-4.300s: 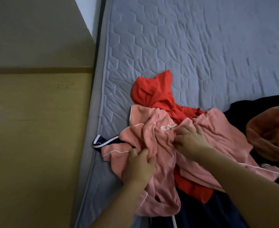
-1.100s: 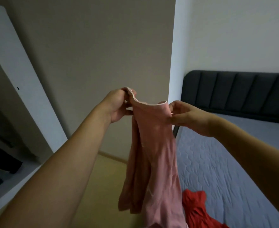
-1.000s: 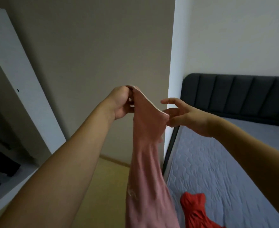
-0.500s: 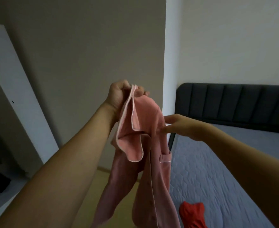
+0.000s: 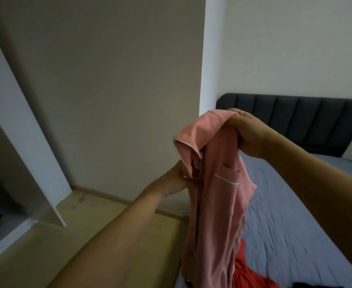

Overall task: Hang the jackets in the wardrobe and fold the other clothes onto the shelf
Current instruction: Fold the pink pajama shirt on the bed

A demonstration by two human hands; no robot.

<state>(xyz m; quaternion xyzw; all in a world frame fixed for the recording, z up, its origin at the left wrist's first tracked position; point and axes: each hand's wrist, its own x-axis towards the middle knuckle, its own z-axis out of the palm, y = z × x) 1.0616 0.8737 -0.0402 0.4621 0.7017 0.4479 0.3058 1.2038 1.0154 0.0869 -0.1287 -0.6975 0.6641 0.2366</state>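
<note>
The pink pajama top (image 5: 216,194) hangs in the air between both hands, over the edge of the bed, and its lower end runs out of the bottom of the view, so its full length is cut off. The right hand (image 5: 246,135) is the higher one: its fingers are curled round a bunched part of the pink cloth near the top, with the fabric draped over the knuckles. The left hand (image 5: 176,179) is lower and to the left; it reaches into the folds by the white-piped collar, and the cloth covers its fingertips, so how it takes hold there is hard to make out, though it seems to pinch the fabric. A chest pocket with white piping faces the camera just below the right hand. Behind the hanging top, a red garment (image 5: 245,271) lies on the grey quilted mattress (image 5: 295,215), partly hidden by the pink cloth and cut off at the bottom edge. A dark padded headboard (image 5: 308,119) stands at the far end. At the far left, a white wardrobe panel (image 5: 25,129) leans across the view, its interior dark and unclear.
</note>
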